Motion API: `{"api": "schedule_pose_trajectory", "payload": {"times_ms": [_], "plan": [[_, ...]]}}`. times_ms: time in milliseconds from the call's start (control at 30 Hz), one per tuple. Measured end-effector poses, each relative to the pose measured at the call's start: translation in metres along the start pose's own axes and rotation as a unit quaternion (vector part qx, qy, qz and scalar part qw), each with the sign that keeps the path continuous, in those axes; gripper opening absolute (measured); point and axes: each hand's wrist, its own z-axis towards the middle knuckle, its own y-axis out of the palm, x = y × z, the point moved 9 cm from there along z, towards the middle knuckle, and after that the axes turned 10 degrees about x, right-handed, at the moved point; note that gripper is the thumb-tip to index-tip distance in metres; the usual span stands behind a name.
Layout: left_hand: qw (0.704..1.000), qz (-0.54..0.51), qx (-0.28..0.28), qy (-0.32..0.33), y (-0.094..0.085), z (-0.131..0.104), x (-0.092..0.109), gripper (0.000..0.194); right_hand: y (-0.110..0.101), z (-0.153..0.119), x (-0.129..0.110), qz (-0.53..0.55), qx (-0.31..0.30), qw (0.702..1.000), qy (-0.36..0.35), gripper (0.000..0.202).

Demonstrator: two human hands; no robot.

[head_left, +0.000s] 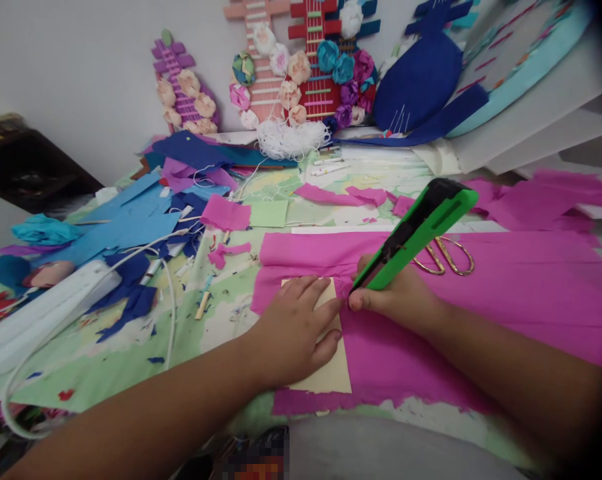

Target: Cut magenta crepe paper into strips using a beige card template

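My left hand (301, 327) lies flat on a cream rectangular card (325, 377), its fingers spread and pressing on it. Under the card spreads a wide sheet of magenta crepe paper or cloth (521, 280), wrinkled near its left end. My right hand (401, 293) is closed around a green and black utility knife (415, 233), held tilted with its handle up to the right. The knife's lower end points down at the magenta sheet beside the card's right edge; the blade tip is too small to make out. Gold-handled scissors (443, 257) lie on the sheet behind my right hand.
Paper-flower-decorated guitar shapes (315, 67) lean along the wall, with a tangle of white string (293, 139) before them. Blue scraps (131, 213), a white power strip (55, 313) and its cable (171, 300) lie at left. Magenta offcuts (545, 200) lie back right.
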Motion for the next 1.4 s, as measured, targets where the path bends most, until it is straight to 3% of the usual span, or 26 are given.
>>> {"api": "schedule_pose_trajectory", "payload": {"times_ms": [167, 500, 867, 1133, 1233, 1400], "plan": [[1.000, 0.001, 0.004, 0.000, -0.002, 0.000, 0.000, 0.035, 0.010, -0.003, 0.000, 0.003, -0.051, 0.999, -0.011, 0.035], [1.000, -0.014, 0.007, -0.007, -0.001, 0.000, -0.001, 0.037, 0.013, -0.006, -0.007, -0.052, -0.056, 0.996, -0.054, 0.030], [1.000, 0.001, -0.003, -0.004, 0.000, 0.000, -0.001, 0.037, 0.010, -0.002, 0.003, -0.069, -0.034, 0.997, -0.016, 0.034], [1.000, -0.015, -0.017, -0.016, 0.001, 0.003, -0.002, 0.039, -0.020, -0.003, -0.020, -0.070, 0.052, 0.996, 0.032, 0.035], [1.000, -0.022, 0.001, -0.014, -0.001, 0.002, -0.001, 0.044, -0.011, -0.010, -0.021, -0.043, 0.023, 0.998, 0.047, 0.031], [1.000, -0.022, 0.017, -0.009, -0.002, -0.001, -0.002, 0.050, 0.007, -0.020, -0.001, -0.035, -0.012, 0.997, 0.073, 0.032]]}}
